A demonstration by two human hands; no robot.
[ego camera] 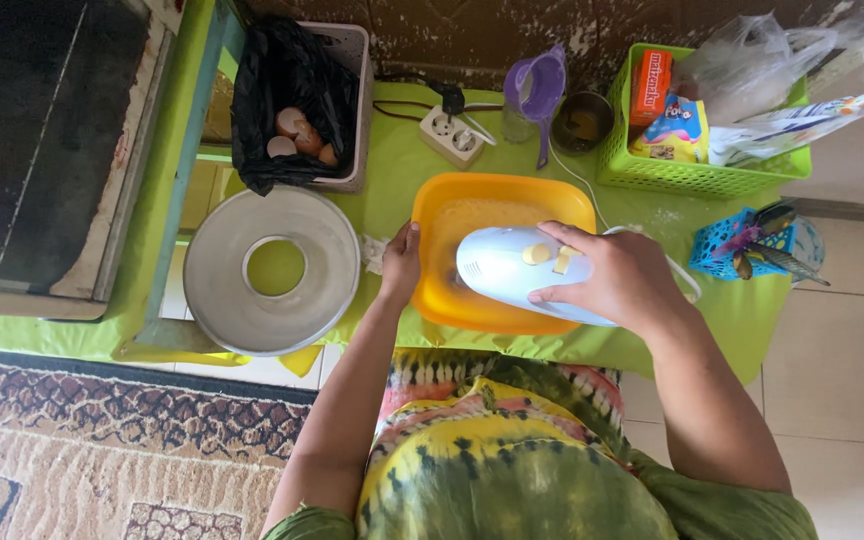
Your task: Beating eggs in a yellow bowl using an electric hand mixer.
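My right hand [617, 280] grips a white electric hand mixer [512, 268] held over an orange square plastic bowl [497, 205]. The mixer's beaters are hidden under its body, inside the bowl. My left hand [401, 262] clasps the bowl's left rim, thumb on top. The bowl rests on a low table covered with a lime green cloth [392, 165]. The mixer's white cord [574, 170] runs toward a white power strip [450, 134] at the back.
A round metal ring cake pan [272, 268] lies left of the bowl. Behind it, a bin with a black bag holds eggshells [297, 135]. At the back stand a purple measuring jug [535, 92], a small dark cup [582, 122], a green basket [697, 165] of packets and a blue basket [732, 243].
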